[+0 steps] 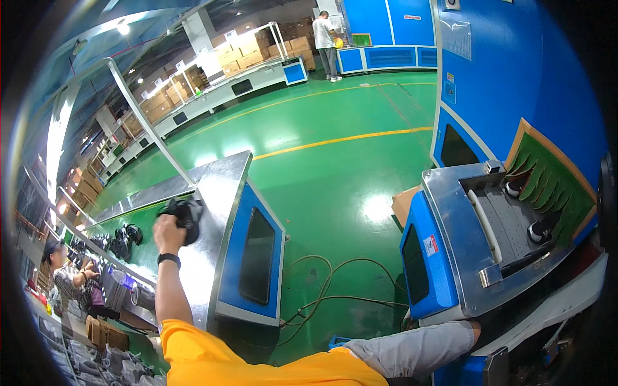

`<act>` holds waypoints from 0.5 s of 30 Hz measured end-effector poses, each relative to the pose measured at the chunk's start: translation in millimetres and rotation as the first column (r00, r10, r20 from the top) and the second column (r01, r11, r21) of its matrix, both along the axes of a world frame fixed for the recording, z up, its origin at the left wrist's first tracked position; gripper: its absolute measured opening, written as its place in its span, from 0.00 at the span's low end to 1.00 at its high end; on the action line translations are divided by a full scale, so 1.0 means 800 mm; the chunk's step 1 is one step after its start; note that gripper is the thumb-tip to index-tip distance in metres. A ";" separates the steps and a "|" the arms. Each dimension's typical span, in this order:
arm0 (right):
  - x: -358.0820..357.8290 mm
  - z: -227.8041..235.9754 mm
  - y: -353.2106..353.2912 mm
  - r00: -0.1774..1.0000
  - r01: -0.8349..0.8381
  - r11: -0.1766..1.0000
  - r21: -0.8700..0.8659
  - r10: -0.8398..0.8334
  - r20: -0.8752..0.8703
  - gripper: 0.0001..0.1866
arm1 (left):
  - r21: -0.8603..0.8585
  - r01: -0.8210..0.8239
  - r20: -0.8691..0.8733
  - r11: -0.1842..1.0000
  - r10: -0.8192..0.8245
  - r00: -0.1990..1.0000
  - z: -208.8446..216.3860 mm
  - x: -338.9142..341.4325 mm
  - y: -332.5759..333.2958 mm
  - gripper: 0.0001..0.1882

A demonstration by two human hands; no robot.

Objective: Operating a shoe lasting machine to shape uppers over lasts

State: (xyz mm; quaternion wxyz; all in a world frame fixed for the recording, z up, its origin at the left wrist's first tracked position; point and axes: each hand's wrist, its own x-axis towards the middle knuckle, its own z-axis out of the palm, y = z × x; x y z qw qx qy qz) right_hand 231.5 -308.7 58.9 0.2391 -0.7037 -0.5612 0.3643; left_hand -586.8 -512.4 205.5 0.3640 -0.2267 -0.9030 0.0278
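My left hand (168,235), with a dark band on its wrist, reaches out over the metal end of the conveyor (212,212). Its fingers are closed on a black shoe (187,215), whose outline is partly hidden by the hand. Further along, several more black shoes (122,243) lie on the green belt. My right hand does not show. Off to the right, two dark shoes with white soles (538,230) rest in the metal bay of a blue machine (444,257), next to its green strip curtain (544,186).
Hoses (328,283) trail over the green floor between conveyor and machine. A cardboard box (404,204) stands behind the machine. Beside the belt at left works a person (67,273); another person (325,45) stands far back. Cartons (248,51) line the far conveyor.
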 end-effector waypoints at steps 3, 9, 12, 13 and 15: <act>-0.001 -0.005 -0.007 0.998 0.047 0.999 0.003 -0.047 -0.043 0.23 | 0.319 -0.489 0.017 0.812 0.511 0.859 0.013 0.013 0.074 0.14; 0.037 -0.056 -0.044 0.989 0.149 0.988 -0.033 -0.149 0.003 0.20 | -0.081 0.629 0.462 0.773 -0.530 0.711 -0.053 0.127 0.390 0.19; 0.038 -0.044 -0.053 0.971 0.213 0.975 -0.068 -0.203 0.123 0.18 | 0.009 0.893 0.591 0.450 -0.723 0.358 -0.086 0.265 0.578 0.21; 0.042 -0.045 -0.064 0.974 0.180 0.981 -0.076 -0.167 0.150 0.18 | 0.065 0.943 0.608 0.326 -0.762 0.222 -0.098 0.321 0.631 0.23; 0.055 -0.070 -0.105 0.947 0.294 0.947 -0.133 -0.270 0.172 0.18 | 0.157 0.980 0.666 0.122 -0.746 -0.014 -0.127 0.419 0.739 0.24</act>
